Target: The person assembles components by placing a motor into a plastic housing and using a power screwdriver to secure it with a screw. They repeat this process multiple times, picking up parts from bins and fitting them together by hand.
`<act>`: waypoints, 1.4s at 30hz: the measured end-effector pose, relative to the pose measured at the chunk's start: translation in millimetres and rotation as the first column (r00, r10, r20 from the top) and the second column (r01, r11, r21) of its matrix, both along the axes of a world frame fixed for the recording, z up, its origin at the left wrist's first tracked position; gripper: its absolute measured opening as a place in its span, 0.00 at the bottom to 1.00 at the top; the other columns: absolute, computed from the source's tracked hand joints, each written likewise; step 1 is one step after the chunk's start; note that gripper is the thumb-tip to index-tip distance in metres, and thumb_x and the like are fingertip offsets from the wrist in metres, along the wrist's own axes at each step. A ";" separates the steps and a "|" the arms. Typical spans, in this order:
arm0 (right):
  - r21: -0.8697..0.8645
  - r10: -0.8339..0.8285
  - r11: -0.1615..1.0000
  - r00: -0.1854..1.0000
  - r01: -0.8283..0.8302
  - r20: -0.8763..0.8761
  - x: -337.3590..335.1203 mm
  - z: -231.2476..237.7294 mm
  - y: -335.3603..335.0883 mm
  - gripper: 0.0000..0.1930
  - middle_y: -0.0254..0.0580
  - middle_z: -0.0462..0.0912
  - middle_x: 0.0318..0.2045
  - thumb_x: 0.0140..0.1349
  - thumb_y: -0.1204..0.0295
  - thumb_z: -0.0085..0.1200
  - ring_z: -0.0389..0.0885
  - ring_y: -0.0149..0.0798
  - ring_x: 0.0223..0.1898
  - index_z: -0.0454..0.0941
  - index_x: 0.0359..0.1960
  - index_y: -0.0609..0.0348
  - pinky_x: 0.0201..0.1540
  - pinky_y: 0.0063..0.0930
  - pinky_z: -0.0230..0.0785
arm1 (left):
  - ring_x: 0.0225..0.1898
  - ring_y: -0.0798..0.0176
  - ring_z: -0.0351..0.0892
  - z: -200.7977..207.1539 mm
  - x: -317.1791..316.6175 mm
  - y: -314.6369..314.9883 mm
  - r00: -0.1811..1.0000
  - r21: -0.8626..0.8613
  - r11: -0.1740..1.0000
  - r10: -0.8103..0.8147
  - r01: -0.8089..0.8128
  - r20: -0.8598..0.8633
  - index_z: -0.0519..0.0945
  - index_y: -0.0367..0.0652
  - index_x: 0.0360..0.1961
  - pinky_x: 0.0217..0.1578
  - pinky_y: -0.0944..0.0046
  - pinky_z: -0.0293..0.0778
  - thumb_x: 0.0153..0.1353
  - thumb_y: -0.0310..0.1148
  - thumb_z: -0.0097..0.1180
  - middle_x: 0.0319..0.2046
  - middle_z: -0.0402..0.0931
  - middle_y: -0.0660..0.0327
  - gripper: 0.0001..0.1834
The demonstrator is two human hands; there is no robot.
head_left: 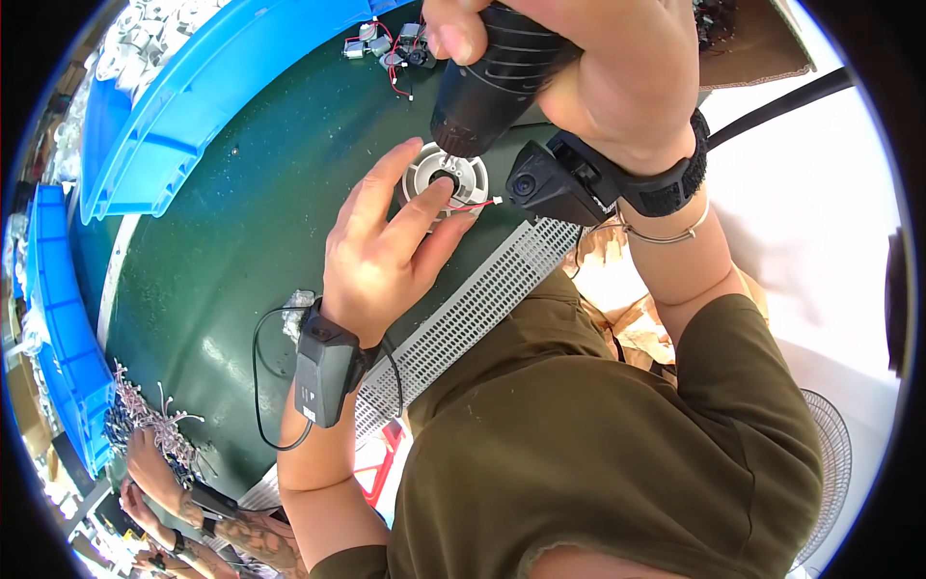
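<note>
My right hand (pixel 617 68) is wrapped round a black electric screwdriver (pixel 492 82), its tip pointing down at a round white plastic housing (pixel 473 177). On the green work surface, my left hand (pixel 381 246) steadies that housing with its fingers spread over the rim and one fingertip at the dark centre. A short red wire with a small white connector (pixel 497 201) sticks out of the housing's near right side. The screwdriver's tip meets the housing near its far edge; the exact contact spot is partly hidden.
Small motors with red wires (pixel 391 46) lie beyond the housing. Blue bins (pixel 183 125) with white parts line the far left. A grey perforated strip (pixel 482 304) runs along the near edge. At lower left, another person's hand (pixel 154 473) is beside a wire pile (pixel 159 425).
</note>
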State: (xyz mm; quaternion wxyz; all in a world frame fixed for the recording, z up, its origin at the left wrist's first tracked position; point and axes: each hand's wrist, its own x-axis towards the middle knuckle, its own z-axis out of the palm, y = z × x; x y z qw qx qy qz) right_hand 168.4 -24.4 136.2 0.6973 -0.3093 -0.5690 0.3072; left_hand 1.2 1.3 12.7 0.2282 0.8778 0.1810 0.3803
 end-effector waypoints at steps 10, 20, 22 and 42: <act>0.120 -0.263 0.964 0.923 0.238 0.281 -7.0 -11.6 16.6 0.16 0.32 0.77 0.26 0.44 0.85 0.60 0.73 0.23 0.26 0.73 0.37 0.66 0.30 0.20 0.68 | 0.38 0.52 0.79 -1.8 1.6 3.8 1.000 -0.054 0.998 -0.014 0.015 0.003 0.81 0.40 0.33 0.34 0.60 0.78 0.40 0.30 0.70 0.47 0.74 0.50 0.16; -0.051 0.100 0.995 0.968 -0.091 0.229 -2.9 -25.9 5.3 0.21 0.34 0.64 0.23 0.56 0.75 0.46 0.65 0.31 0.24 0.56 0.50 0.70 0.31 0.28 0.61 | 0.45 0.49 0.77 -14.6 -0.2 2.6 0.989 0.060 0.998 -0.036 0.027 0.147 0.80 0.41 0.35 0.42 0.57 0.76 0.39 0.35 0.72 0.49 0.71 0.48 0.20; -0.068 0.116 0.992 0.989 -0.110 0.088 -0.9 -28.3 -0.4 0.22 0.35 0.65 0.24 0.56 0.75 0.47 0.66 0.31 0.25 0.58 0.52 0.67 0.33 0.30 0.60 | 0.44 0.49 0.77 -12.9 5.0 -2.2 0.986 0.073 0.997 -0.022 0.010 0.167 0.79 0.42 0.34 0.40 0.57 0.77 0.41 0.35 0.70 0.49 0.72 0.48 0.18; 0.277 0.279 0.931 0.952 -0.236 -0.128 35.1 -24.0 21.0 0.08 0.36 0.78 0.22 0.50 0.79 0.59 0.75 0.28 0.24 0.75 0.32 0.67 0.30 0.20 0.68 | 0.39 0.48 0.76 41.4 -167.4 86.8 0.546 0.464 0.428 0.824 -0.776 0.152 0.79 0.34 0.37 0.44 0.54 0.71 0.55 0.33 0.61 0.36 0.79 0.50 0.13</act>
